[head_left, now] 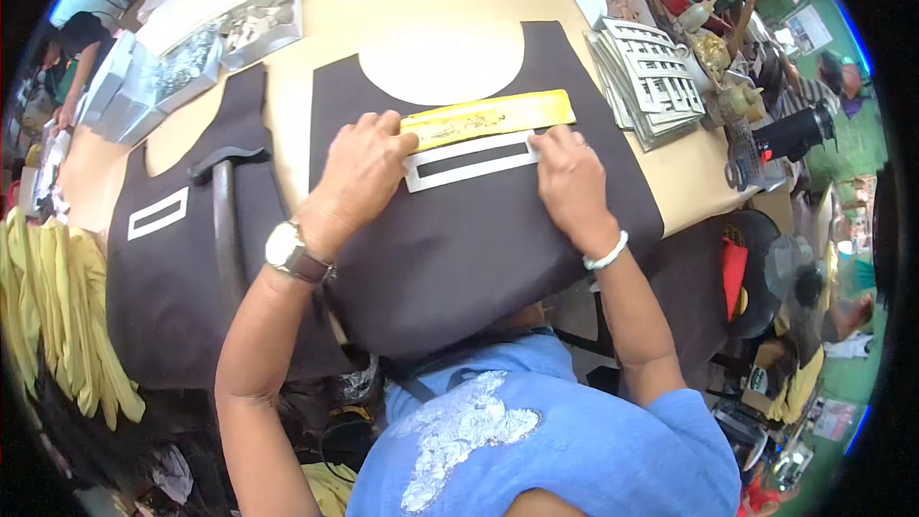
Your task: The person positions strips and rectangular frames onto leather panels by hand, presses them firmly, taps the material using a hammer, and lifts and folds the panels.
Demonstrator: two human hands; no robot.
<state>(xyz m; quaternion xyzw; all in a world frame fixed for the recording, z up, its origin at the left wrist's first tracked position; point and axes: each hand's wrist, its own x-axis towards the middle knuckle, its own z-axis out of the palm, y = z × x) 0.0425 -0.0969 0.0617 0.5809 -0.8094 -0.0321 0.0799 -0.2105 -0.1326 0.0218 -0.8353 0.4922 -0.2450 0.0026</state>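
A dark, apron-shaped panel (pixel 459 258) with a rounded neckline lies over the table's near edge. On it is a white rectangular frame (pixel 474 174) with a long slot, and just above lies a yellow strip (pixel 488 119) with dark smudges. My left hand (pixel 369 165), wearing a watch, has its fingers curled closed at the strip's left end, close to the frame's left corner. My right hand (pixel 571 182), with a pale bracelet, pinches at the frame's upper right corner, below the strip. The fingertips partly hide what they touch.
A hammer (pixel 225 220) rests on a second dark panel (pixel 182 278) bearing a white frame (pixel 159 213). Yellow cloths (pixel 67 306) hang at left. Boxes of small parts (pixel 258 27) stand at the back left. Stacked slotted templates (pixel 651 77) and tools crowd the right.
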